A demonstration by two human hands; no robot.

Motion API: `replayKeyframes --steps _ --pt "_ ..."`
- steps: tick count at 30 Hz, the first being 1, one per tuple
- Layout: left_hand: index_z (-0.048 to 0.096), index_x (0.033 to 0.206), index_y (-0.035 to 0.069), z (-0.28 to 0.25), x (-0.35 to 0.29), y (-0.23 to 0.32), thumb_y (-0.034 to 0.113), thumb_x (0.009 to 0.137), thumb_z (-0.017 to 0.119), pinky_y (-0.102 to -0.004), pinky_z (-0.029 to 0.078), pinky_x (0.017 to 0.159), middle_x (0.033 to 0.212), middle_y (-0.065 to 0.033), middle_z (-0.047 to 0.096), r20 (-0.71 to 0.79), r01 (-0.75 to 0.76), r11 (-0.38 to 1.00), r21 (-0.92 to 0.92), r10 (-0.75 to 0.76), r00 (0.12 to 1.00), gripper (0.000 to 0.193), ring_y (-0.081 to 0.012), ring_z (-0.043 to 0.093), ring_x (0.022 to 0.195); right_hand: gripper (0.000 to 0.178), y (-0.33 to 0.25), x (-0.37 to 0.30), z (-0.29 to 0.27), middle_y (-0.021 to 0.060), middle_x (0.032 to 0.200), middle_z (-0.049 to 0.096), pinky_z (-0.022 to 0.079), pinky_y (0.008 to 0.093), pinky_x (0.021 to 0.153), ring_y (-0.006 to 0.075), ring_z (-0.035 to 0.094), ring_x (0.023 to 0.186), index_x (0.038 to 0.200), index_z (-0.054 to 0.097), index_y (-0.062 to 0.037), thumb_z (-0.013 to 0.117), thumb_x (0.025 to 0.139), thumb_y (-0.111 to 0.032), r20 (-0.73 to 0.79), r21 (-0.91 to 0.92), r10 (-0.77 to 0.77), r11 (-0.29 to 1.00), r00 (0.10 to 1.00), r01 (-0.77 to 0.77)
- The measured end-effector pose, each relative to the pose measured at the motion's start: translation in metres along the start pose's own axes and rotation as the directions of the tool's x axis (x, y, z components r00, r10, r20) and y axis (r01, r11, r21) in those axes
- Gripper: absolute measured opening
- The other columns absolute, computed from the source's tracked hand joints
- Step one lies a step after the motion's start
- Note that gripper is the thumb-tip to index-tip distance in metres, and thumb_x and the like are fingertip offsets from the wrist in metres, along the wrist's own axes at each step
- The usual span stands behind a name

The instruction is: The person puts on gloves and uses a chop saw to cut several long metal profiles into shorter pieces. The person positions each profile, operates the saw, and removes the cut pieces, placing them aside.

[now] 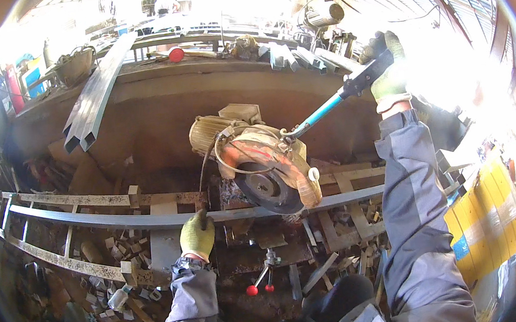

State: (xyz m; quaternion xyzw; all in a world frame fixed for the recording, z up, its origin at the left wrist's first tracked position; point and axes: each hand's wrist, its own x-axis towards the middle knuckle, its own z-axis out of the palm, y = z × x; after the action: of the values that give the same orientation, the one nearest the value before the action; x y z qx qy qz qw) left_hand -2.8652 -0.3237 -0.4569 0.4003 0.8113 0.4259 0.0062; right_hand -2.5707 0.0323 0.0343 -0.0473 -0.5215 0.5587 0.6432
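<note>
My left hand [197, 237], in a yellow-green work glove, is closed on a long, thin metal tube [108, 220] left of the saw. The tube lies across the bench under the cutting disc [266, 189]. Up at the right, my gloved right hand [390, 77] wraps round the black grip of the blue lever [320, 113]. This lever joins the cut-off saw [295, 157], which has a worn orange guard and a dusty motor [207, 135]. The disc's lower edge is at the tube; whether they touch, I cannot tell.
A ladder-like metal rack [61, 248] supports the tube at left. Two red-knobbed levers [252, 290] stand in front of the saw. Short offcuts [123, 247] litter the ground. Several square tubes [94, 105] jut over the far ledge. A yellow stack [487, 216] sits at right.
</note>
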Motion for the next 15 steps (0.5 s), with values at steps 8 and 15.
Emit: replayKeyframes --steps 8,15 --pt "0.084 0.144 0.009 -0.002 0.006 -0.003 0.037 0.112 0.075 -0.0581 0.064 0.111 0.131 -0.0228 0.087 0.025 0.013 1.0 -0.009 -0.012 1.0 0.043 -0.0471 0.081 0.126 0.038 0.003 0.006 -0.011 0.006 0.095 0.082 0.063 0.0386 0.077 0.0213 0.075 0.077 0.121 0.084 -0.004 0.092 0.108 -0.039 0.044 -0.016 -0.021 1.0 0.999 0.022" --pt "0.084 0.143 0.009 -0.005 0.009 0.001 0.039 0.112 0.074 -0.059 0.063 0.11 0.131 -0.0235 0.087 0.027 0.035 0.999 0.004 -0.035 0.999 0.044 -0.0481 0.08 0.126 0.042 0.004 0.008 -0.016 0.0059 0.096 0.081 0.061 0.0385 0.077 0.0212 0.074 0.078 0.124 0.082 -0.0031 0.091 0.109 -0.042 0.035 0.0 -0.015 1.0 0.999 0.015"
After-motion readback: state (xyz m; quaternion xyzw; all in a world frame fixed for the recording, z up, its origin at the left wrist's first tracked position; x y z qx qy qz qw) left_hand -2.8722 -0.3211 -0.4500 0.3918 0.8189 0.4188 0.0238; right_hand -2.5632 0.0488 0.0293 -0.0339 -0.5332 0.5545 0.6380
